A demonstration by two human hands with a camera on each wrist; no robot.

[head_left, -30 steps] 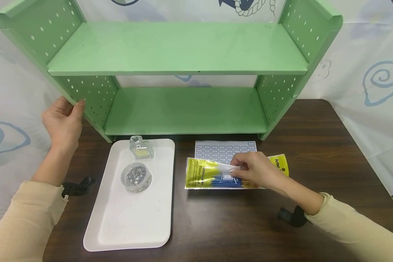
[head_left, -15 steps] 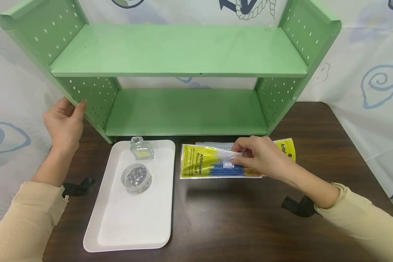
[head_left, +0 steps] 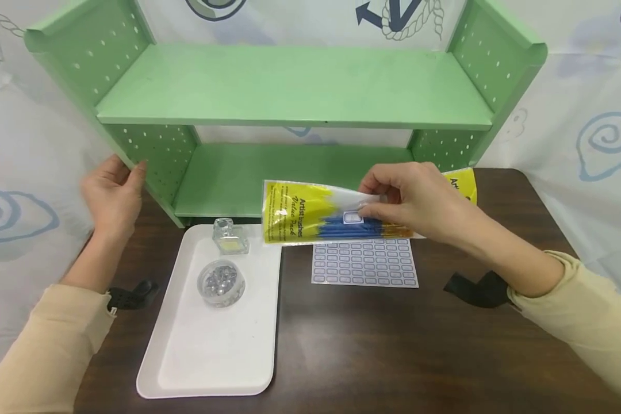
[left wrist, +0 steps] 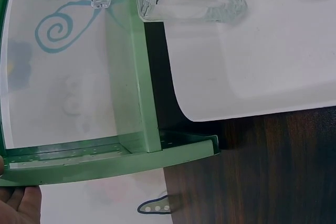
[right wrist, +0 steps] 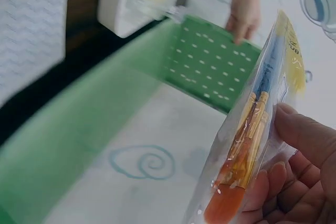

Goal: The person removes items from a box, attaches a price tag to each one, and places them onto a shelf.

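Observation:
My right hand (head_left: 414, 198) pinches a clear and yellow packet of paintbrushes (head_left: 295, 215) between thumb and fingers, holding it up before the lower shelf. In the right wrist view the brushes' blue handles, gold ferrules and orange bristles show through the packet (right wrist: 247, 145). A small white label with a dark border (head_left: 353, 217) sits on the packet beside my thumb. My left hand (head_left: 115, 192) grips the front edge of the left side panel of the green shelf unit (head_left: 295, 86). Only a few left fingertips show in the left wrist view, at that panel (left wrist: 105, 169).
A white tray (head_left: 217, 351) lies at the left with a glass bottle (head_left: 231, 238) and a round clear container of shiny pieces (head_left: 221, 283). Right of it a sheet of labels (head_left: 364, 264) lies on the dark wood table (head_left: 383, 345). A patterned sheet (head_left: 554, 98) hangs behind.
My right hand has lifted the paintbrush packet up and toward the shelf, uncovering more of the label sheet. My left hand keeps its grip on the side panel, and the head view has shifted slightly.

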